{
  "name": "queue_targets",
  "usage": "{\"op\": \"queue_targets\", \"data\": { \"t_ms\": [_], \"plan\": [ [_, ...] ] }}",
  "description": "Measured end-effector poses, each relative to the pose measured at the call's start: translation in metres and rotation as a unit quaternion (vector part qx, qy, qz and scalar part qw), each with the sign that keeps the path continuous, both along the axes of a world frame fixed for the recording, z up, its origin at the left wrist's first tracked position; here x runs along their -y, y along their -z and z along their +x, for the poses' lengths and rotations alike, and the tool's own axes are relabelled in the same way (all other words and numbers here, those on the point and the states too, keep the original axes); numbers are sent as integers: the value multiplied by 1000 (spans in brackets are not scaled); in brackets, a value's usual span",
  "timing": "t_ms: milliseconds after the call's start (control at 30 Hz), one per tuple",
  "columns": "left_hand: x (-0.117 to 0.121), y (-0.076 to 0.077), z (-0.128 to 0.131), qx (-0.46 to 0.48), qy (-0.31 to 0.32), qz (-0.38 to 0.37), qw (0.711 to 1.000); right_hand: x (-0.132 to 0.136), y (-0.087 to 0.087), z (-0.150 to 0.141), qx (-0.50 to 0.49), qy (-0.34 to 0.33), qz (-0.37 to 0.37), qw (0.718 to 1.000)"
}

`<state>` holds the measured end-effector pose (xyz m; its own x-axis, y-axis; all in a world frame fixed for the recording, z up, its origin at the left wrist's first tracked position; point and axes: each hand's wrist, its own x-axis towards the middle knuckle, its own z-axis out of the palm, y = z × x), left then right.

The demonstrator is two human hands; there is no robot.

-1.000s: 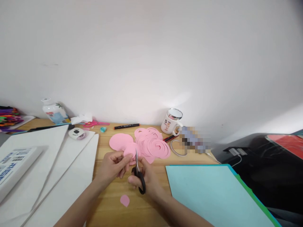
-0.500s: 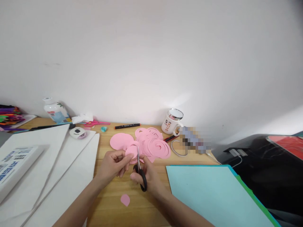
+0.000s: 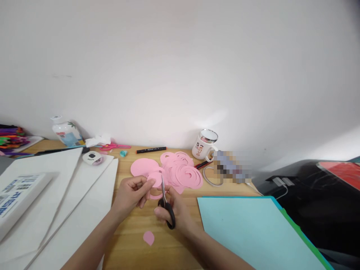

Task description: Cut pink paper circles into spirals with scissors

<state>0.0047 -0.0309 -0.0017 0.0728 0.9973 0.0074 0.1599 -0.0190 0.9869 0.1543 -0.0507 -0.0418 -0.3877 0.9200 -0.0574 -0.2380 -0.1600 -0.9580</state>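
Observation:
My left hand (image 3: 133,193) pinches a round piece of pink paper (image 3: 154,179) between thumb and fingers. In my right hand (image 3: 177,208) is a pair of scissors (image 3: 165,205) with black handles, its blades pointing up at the paper's right edge. Whether the blades are apart is too small to tell. Right behind the hands lies a heap of pink paper spirals and rings (image 3: 185,174), with pink paper circles (image 3: 144,167) at its left. A small pink petal-shaped piece (image 3: 149,237) rests on the wooden table (image 3: 135,251) nearer to me.
White sheets (image 3: 92,202) with a white box (image 3: 21,198) cover the left side. Light blue sheets (image 3: 253,228) lie at the right. Along the wall stand a mug (image 3: 201,148), a black marker (image 3: 152,150), pink scissors (image 3: 116,146) and a white bottle (image 3: 67,132).
My left hand has shifted slightly left with the round paper, and the paper has moved a little away from the scissors. My right hand has barely moved.

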Motion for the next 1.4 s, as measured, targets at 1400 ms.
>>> {"op": "queue_targets", "data": {
  "t_ms": [1400],
  "plan": [
    [3, -4, 7, -9, 11, 1, 1000, 3, 4, 0, 12, -30, -16, 999]
  ]
}}
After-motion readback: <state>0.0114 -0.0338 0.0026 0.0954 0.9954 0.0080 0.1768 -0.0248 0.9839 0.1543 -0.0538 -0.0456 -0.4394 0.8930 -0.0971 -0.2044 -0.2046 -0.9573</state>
